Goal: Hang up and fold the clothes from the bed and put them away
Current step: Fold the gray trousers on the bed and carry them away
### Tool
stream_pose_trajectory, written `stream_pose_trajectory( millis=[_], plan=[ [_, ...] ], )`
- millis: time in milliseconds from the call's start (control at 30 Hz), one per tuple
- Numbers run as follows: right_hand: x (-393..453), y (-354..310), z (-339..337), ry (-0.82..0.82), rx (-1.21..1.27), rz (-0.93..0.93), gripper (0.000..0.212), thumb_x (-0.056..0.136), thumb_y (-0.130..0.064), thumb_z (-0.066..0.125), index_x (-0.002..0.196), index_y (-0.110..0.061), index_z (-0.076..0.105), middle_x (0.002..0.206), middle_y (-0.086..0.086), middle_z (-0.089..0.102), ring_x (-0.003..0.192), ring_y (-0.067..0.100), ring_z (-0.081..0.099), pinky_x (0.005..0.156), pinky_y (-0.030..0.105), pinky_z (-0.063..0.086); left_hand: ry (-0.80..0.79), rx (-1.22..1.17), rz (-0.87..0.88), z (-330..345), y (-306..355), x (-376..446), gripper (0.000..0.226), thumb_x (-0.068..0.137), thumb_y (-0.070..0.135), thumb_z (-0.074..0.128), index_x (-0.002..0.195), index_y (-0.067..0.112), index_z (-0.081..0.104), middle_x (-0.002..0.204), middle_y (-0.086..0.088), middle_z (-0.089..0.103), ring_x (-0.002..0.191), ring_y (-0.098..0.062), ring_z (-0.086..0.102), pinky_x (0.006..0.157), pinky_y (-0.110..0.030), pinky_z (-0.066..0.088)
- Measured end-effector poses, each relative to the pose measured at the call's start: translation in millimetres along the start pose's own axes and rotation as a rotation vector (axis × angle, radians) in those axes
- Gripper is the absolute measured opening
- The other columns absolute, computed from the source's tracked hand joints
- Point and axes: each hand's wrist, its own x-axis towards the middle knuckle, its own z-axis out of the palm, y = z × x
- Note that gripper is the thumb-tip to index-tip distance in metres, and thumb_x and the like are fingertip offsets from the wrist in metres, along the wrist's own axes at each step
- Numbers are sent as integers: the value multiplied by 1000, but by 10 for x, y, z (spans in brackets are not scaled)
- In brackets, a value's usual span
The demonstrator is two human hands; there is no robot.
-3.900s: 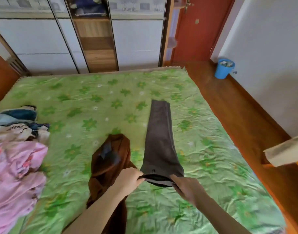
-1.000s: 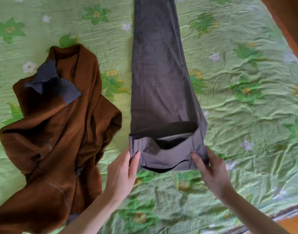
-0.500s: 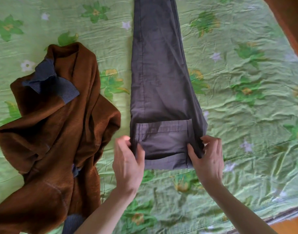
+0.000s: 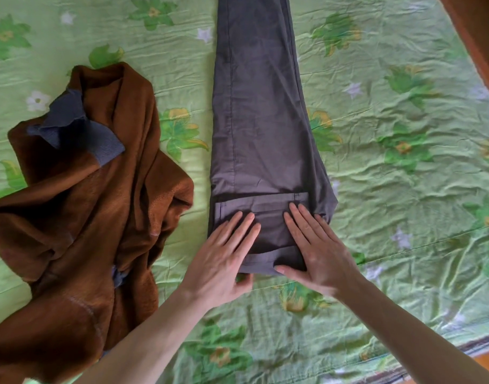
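Two flat hands: my left hand (image 4: 220, 259) and right hand (image 4: 318, 253) press, fingers straight, gripping nothing, on grey trousers (image 4: 260, 120)' folded waist end; brown jacket (image 4: 80, 203) lies left of trousers, prob. crumpled.

left hand (image 4: 224, 256) and right hand (image 4: 315, 253) flat, fingers straight.

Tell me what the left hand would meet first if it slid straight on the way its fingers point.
The left hand lies flat on the folded waistband; straight on, its fingertips would likely meet the fold's edge, then the trouser legs.
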Motion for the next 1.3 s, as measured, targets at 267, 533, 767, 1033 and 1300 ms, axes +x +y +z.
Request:
stream_pose_trajectory(
  millis=[267,533,767,1033,1300],
  plan=[
    [-136,134,-98,-21,-51,-188,100,94,-67,54,166,-9,16,175,11,9,162,27,9,127,52,21,-43,79,-165,-92,278,146,96,74,-3,73,161,3,35,169,-22,29,157,-41,30,128,-58,25],
    [-407,43,-216,30,-11,-173,83,88,-25,66,159,1,32,170,17,26,159,32,23,122,51,34,-124,1,-142,-254,338,2,101,82,5,68,167,9,13,176,-12,8,163,-33,9,130,-50,0],
    [-839,10,-542,-4,222,-343,70,83,-18,65,150,-5,51,155,1,54,149,13,44,122,52,33,-323,-239,-74,-623,532,-440,83,98,13,47,169,24,5,176,7,-2,161,-17,1,132,-38,2],
    [-845,-44,-831,186,834,147,55,84,-23,81,134,-36,62,113,-18,76,101,3,74,88,12,52,31,-867,-303,-905,161,-596,47,95,26,75,136,33,54,108,20,66,83,1,68,65,-9,50],
    [-272,-171,-583,324,1013,445,35,97,-69,53,110,-38,64,94,-10,72,86,4,68,71,16,52,310,-1297,-800,-511,37,-379,48,82,68,76,97,24,72,99,7,74,91,-10,67,78,-19,49]
  ],
)
